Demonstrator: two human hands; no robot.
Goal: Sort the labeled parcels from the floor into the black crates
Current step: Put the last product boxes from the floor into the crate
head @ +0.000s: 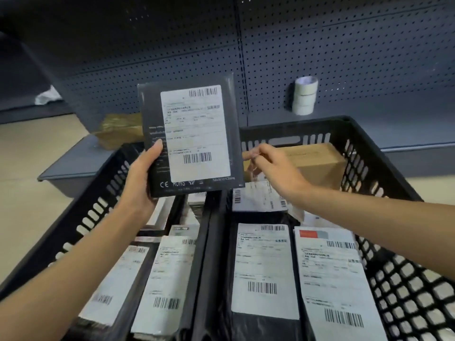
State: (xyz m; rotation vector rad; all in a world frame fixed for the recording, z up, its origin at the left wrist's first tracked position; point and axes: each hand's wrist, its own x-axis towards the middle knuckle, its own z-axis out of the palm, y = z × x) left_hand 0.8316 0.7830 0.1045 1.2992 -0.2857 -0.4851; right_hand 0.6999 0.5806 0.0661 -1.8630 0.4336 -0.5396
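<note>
Parcel (189, 139), a flat dark box with a white shipping label, held upright in front of the head camera above two black crates. Left hand (142, 173) grips its lower left edge, thumb across the front face beside the label and fingers hidden behind. Right hand (270, 166) holds nothing; its fingers are loosely curled, tips close together, just beside the parcel's lower right edge, apparently not touching it. The parcel's long axis runs near vertical, tilted slightly, with the labelled face toward the viewer and the printed marks along the bottom. It looks thin, stiff and light, judging by the one-handed hold; the glossy wrap may be slippery, so an edge grip with thumb and fingers on opposite faces seems sound. Below, the left crate (81, 217) and right crate (384, 217) hold labelled packets lying flat; a brown carton (317, 161) sits at the far end of the right crate. Behind, rolls of tape (304, 96) stand on a grey pegboard shelf (394, 124).
</note>
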